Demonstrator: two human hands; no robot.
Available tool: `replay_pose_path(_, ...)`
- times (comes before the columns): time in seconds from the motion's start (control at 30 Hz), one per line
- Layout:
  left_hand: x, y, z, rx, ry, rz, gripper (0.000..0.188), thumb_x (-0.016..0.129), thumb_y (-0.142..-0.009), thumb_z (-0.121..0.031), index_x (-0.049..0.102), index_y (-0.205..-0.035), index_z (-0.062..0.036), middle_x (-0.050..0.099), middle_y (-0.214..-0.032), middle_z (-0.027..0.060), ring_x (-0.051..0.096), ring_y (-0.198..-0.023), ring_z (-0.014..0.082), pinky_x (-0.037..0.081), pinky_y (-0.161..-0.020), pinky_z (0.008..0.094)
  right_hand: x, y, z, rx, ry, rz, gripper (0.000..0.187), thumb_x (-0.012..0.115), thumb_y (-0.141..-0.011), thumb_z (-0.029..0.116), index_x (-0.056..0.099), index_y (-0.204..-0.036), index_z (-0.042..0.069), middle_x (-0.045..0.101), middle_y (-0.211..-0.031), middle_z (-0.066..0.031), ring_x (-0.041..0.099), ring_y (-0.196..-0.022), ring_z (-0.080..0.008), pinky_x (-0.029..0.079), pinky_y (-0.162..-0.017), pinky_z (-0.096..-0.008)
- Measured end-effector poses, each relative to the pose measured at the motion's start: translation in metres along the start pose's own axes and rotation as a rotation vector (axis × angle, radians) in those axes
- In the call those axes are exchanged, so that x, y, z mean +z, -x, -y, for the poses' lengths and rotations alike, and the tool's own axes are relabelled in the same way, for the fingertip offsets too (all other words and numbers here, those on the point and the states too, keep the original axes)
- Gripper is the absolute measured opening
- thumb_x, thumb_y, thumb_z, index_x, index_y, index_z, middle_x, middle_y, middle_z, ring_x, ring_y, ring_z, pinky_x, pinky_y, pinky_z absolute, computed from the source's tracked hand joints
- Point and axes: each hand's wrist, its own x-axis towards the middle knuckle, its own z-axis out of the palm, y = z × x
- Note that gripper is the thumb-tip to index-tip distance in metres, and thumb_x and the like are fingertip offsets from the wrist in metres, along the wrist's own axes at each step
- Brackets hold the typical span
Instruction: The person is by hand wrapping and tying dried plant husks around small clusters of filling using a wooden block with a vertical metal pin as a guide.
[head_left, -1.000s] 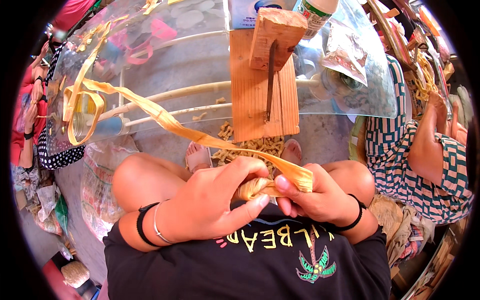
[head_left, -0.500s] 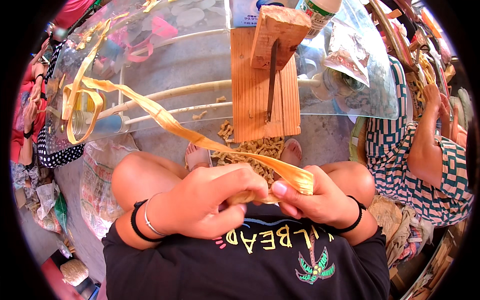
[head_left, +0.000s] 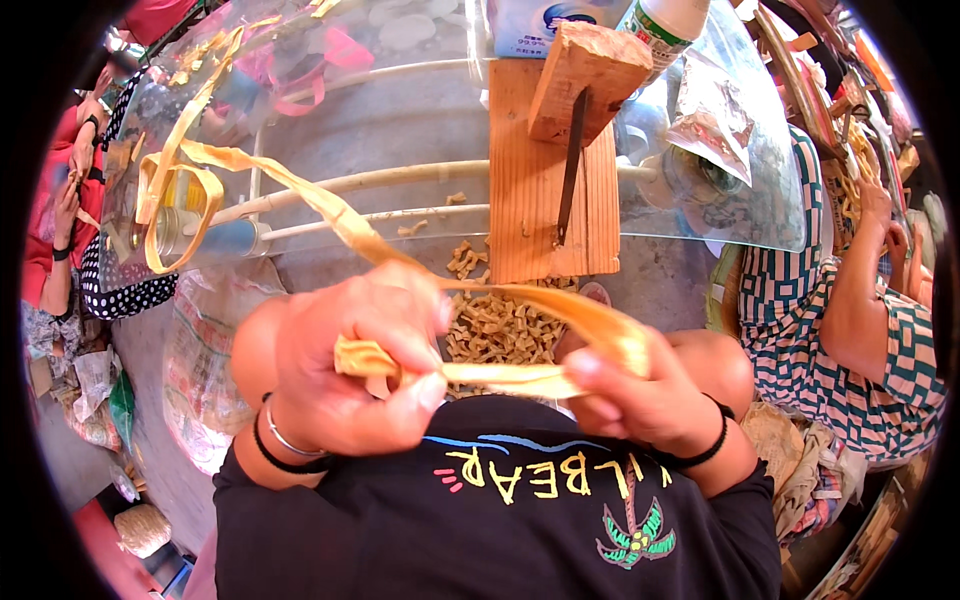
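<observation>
Head view: two bare hands are held above the wearer's lap, both closed on one yellow, ribbon-like strip. The left hand [head_left: 318, 375] grips the strip's [head_left: 505, 375] bunched, folded end, which pokes out between thumb and fingers. The right hand [head_left: 655, 395], slightly blurred, pinches the strip between thumb and fingers, so that a short length stretches level between the hands. From the right hand the long remainder doubles back leftward, passes by the left knuckles, and climbs to the left side of a clear glass table [head_left: 430, 235], where it curls in loose loops. Each wrist wears a black band; the left also has a silver bracelet [head_left: 278, 428]. Nearest below is a black shirt [head_left: 400, 530] with a palm tree design. Beyond the hands, between the knees, a heap of short tan pieces [head_left: 505, 325] lies on the floor. Above it, a wooden board [head_left: 520, 220] juts over the table's near edge, bearing a wooden block [head_left: 590, 80] with a narrow dark blade [head_left: 572, 165] slanting from block to board. Beside the block are a bottle [head_left: 665, 25] and a shiny packet [head_left: 710, 120]. Farther out, a person in red [head_left: 48, 225] sits at left, and another in patterned clothing [head_left: 795, 330] at right.
</observation>
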Motion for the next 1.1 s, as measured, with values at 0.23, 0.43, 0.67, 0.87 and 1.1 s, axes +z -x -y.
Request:
replay_pose_path(0.23,0.029,0.011,0.003,-0.402,0.293,0.063,0.046,0.071,-0.082,0.007,0.042,-0.116,-0.0053,0.053,-0.088,0.0023,0.05,-0.07,0.0043,0.045,-0.066,0.0218,-0.004,-0.019,-0.016,-0.262,0.717,-0.017,0.041,0.074,-0.087,0.043,0.064,-0.077,0.004,0.062,-0.061,-0.0075,0.061,-0.057,-0.0212,0.047,-0.055,-0.0342)
replay_pose_path(0.43,0.035,0.001,0.003,-0.171,-0.08,0.259,0.022,0.073,-0.081,0.005,0.056,-0.093,-0.0041,0.057,-0.088,0.0082,0.058,-0.073,0.0194,0.046,-0.064,0.0307,0.002,-0.007,-0.005,-0.778,0.625,-0.221,0.053,0.086,-0.078,0.02,0.055,-0.116,-0.001,0.063,-0.098,-0.0098,0.064,-0.08,-0.0132,0.052,-0.068,-0.026)
replay_pose_path(0.67,0.026,-0.009,-0.002,-0.094,-0.39,0.021,0.019,0.078,-0.082,-0.007,0.066,-0.097,-0.0064,0.065,-0.08,0.0072,0.062,-0.065,0.0203,0.046,-0.062,0.03,0.006,-0.012,0.003,-0.892,0.477,-0.568,0.026,0.072,-0.081,0.003,0.059,-0.103,-0.002,0.062,-0.093,-0.0088,0.064,-0.083,-0.0149,0.051,-0.073,-0.0273)
replay_pose_path(0.87,0.014,-0.033,0.006,-0.015,-0.494,-0.002,0.017,0.074,-0.085,0.001,0.065,-0.099,-0.0008,0.063,-0.078,0.0081,0.059,-0.064,0.0179,0.046,-0.058,0.0278,-0.009,-0.035,0.015,-1.0,0.569,-0.641,0.021,0.075,-0.085,0.002,0.06,-0.1,-0.001,0.058,-0.087,-0.0037,0.055,-0.073,-0.0055,0.043,-0.063,-0.019)
replay_pose_path(1.1,0.019,-0.063,0.026,-0.072,-0.699,-0.042,0.012,0.069,-0.087,0.0,0.06,-0.095,0.0007,0.06,-0.078,0.0119,0.06,-0.065,0.0244,0.048,-0.06,0.0309,-0.013,-0.06,0.033,-0.949,0.635,-0.838,0.012,0.066,-0.087,-0.002,0.059,-0.097,-0.001,0.056,-0.082,-0.0047,0.055,-0.068,-0.0084,0.044,-0.06,-0.0231)
